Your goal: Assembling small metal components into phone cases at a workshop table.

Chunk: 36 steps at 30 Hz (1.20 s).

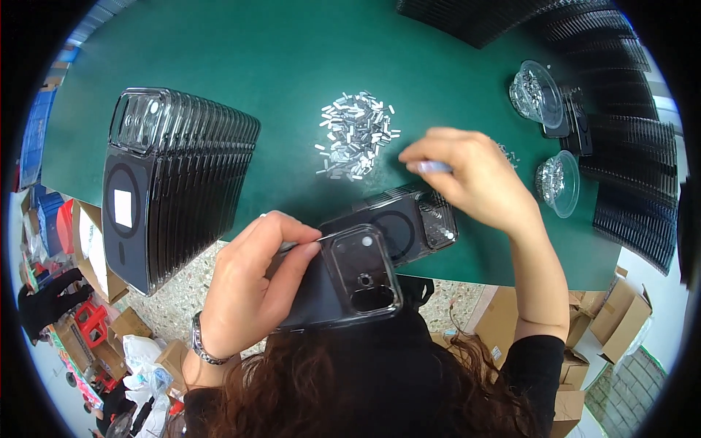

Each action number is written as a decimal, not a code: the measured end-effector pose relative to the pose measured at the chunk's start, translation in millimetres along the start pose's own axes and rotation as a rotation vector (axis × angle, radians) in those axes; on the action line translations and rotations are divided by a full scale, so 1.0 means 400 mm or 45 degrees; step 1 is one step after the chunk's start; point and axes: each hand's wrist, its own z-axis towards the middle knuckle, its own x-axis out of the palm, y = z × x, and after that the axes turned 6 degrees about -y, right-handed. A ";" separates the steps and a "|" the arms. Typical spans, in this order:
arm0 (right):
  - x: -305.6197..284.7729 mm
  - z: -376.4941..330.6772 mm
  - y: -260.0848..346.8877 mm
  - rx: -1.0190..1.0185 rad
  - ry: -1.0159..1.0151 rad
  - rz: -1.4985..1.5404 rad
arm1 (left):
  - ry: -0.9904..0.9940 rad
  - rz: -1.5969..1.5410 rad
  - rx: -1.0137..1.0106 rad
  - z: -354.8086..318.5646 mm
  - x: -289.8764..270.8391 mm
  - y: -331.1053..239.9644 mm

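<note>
My left hand (259,274) pinches the edge of a phone case (314,296) with a clear rim, a dark back and a camera cutout, held tilted near my body. Below my right hand, a short stack of similar phone cases (394,230) lies at the table's near edge, partly covered by the held case. My right hand (475,175) is over the table with its fingers closed around a slim, pale, bluish-white object (434,167) whose kind I cannot make out. Left of its fingertips lies a pile of small silvery and white pieces (358,135).
A tall row of phone cases (182,182) stands on the green table (277,58) at left. Two clear plastic bowls (537,95) (558,184) of small shiny parts sit at right, before dense rows of cases (631,160). Cardboard boxes (617,314) stand on the floor.
</note>
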 end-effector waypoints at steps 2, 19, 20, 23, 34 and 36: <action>0.017 0.032 -0.042 0.078 -0.084 -0.119 | -0.006 0.006 -0.091 -0.015 -0.004 0.007; 0.065 0.078 -0.059 0.165 -0.080 -0.156 | -0.081 -0.019 -0.051 0.022 0.003 0.037; 0.062 0.077 -0.058 0.162 -0.080 -0.154 | -0.075 -0.023 -0.049 0.023 0.006 0.038; 0.052 0.065 -0.053 0.157 -0.016 -0.207 | -0.054 -0.012 -0.051 0.033 0.016 0.046; 0.055 0.060 -0.049 0.101 -0.081 -0.178 | -0.046 0.029 -0.026 0.058 0.013 0.037; 0.053 0.066 -0.044 0.113 -0.057 -0.192 | -0.053 0.022 -0.010 0.066 0.016 0.042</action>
